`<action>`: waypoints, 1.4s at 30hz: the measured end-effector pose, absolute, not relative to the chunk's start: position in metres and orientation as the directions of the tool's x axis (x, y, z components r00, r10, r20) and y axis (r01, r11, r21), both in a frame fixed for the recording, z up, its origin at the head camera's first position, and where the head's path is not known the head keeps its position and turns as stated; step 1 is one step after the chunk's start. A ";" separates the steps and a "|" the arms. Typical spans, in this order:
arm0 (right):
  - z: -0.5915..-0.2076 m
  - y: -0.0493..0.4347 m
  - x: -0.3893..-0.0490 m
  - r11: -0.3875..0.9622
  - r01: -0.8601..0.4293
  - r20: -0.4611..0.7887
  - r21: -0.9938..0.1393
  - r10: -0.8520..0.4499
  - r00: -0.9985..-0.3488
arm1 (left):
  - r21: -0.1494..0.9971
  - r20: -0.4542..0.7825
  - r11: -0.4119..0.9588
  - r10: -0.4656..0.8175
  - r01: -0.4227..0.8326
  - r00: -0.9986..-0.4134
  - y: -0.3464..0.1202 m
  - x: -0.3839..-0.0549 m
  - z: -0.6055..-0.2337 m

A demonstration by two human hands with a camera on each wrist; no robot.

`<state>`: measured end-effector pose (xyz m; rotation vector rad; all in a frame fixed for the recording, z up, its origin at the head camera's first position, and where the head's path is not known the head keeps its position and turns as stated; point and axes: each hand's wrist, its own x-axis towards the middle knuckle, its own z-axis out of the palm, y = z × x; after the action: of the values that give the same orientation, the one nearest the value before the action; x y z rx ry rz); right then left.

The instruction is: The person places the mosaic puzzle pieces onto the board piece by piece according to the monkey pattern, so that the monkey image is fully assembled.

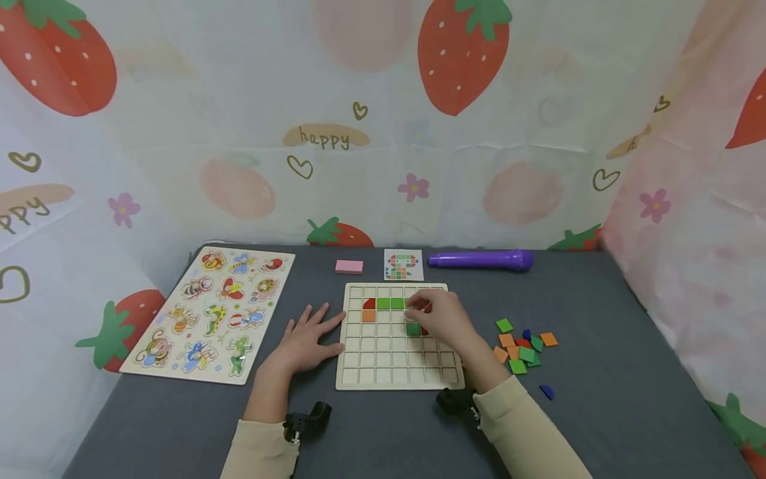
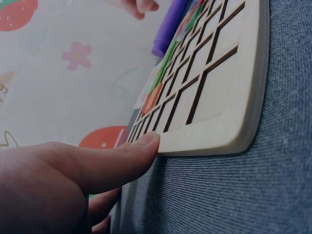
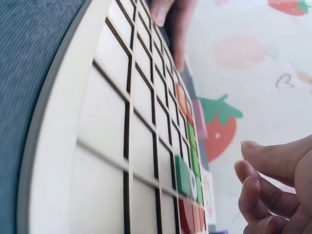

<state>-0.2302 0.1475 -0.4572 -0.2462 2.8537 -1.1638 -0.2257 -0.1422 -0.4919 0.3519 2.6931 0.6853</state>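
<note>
A pale wooden grid board (image 1: 389, 366) lies in front of me with several coloured tiles in its upper rows. My left hand (image 1: 303, 341) rests beside its left edge, fingers spread, with the thumb (image 2: 144, 144) touching the rim. Above the board's upper right squares is my right hand (image 1: 439, 319), fingers loosely bent. No tile shows between its thumb and fingertips in the right wrist view. Set in the grid are a red curved tile (image 1: 369, 304), an orange square (image 1: 368, 316), light green tiles (image 1: 390, 303) and a dark green tile (image 1: 413, 328). The right hand partly hides red tiles (image 3: 186, 215).
Loose tiles (image 1: 517, 354) lie scattered right of the board. Behind it are a pink block (image 1: 349, 267), a pattern card (image 1: 403, 265) and a purple marker-like tube (image 1: 479, 260). An insect picture board (image 1: 203, 319) lies on the left of the grey tabletop (image 1: 371, 439).
</note>
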 end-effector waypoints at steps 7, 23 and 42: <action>-0.458 0.168 -0.226 0.685 -0.044 -0.043 -0.727 -0.109 -0.993 | 0.497 -0.262 0.854 0.315 0.153 -0.912 -0.145 -0.225 -0.494; -0.471 0.212 -0.218 0.714 -0.031 -0.019 -0.700 -0.062 -0.998 | 0.500 -0.256 0.853 0.311 0.150 -0.915 -0.146 -0.226 -0.496; -0.483 0.234 -0.211 0.759 0.019 -0.150 -0.650 -0.104 -0.983 | 0.500 -0.256 0.853 0.308 0.148 -0.916 -0.144 -0.224 -0.493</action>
<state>-0.2114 0.2341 -0.4827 -0.0678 2.7780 -1.0295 -0.2245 -0.1444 -0.4933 0.3421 2.7011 0.6912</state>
